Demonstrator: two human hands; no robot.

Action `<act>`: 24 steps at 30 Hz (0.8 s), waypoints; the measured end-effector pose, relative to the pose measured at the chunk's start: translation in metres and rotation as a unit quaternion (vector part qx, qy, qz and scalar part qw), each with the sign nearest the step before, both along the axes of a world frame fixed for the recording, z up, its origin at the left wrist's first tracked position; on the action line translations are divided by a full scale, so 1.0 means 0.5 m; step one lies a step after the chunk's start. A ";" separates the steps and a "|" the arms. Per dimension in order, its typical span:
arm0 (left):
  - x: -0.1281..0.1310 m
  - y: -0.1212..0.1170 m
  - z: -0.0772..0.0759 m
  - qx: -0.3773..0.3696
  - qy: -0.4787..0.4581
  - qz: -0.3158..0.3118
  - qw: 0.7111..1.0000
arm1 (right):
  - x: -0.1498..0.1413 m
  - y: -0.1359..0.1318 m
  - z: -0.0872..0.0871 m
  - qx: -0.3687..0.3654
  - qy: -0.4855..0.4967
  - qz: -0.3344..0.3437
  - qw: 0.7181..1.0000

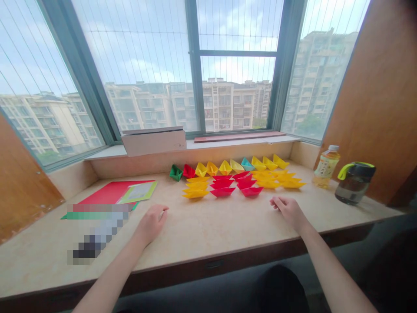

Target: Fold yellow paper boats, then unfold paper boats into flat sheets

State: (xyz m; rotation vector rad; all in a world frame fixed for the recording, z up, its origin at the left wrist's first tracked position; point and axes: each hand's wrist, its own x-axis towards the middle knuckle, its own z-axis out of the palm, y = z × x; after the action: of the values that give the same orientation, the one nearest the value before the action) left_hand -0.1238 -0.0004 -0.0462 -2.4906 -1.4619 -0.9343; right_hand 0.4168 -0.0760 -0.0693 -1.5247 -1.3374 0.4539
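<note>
My left hand (152, 225) rests on the tabletop with its fingers curled in, and no object shows in it. My right hand (288, 209) also lies on the table, closed loosely, with nothing visible in its fingers. Between and beyond the hands stand folded paper boats in rows. Red paper boats (223, 191) fill the middle, yellow paper boats (194, 194) are on their left, and more yellow paper boats (292, 184) are on their right. Along the back runs a row with a green paper boat (176, 173), a blue paper boat (247, 164) and several yellow ones. Neither hand touches a boat.
Left lie red paper sheets (104, 191), a yellow-green packet (138, 192) and a pixelated item (100, 237). At right stand a drink bottle (326, 167) and a dark-lidded water bottle (355, 184). A white box (154, 141) sits on the window ledge. The table's front edge is near me.
</note>
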 end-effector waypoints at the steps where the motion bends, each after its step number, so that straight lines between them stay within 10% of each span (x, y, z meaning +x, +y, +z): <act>1: 0.001 -0.001 0.000 0.000 0.002 -0.003 1.000 | -0.001 0.000 0.000 0.000 -0.002 0.000 1.000; 24: 0.038 -0.048 0.015 -0.031 0.057 -0.006 0.998 | 0.014 -0.021 -0.013 -0.082 -0.080 -0.058 0.992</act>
State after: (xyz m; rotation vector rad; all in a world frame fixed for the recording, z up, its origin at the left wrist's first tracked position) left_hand -0.1046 -0.0246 -0.0387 -2.5524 -1.4636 -0.7445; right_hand 0.4238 -0.0867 -0.0757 -1.7969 -1.3521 0.3815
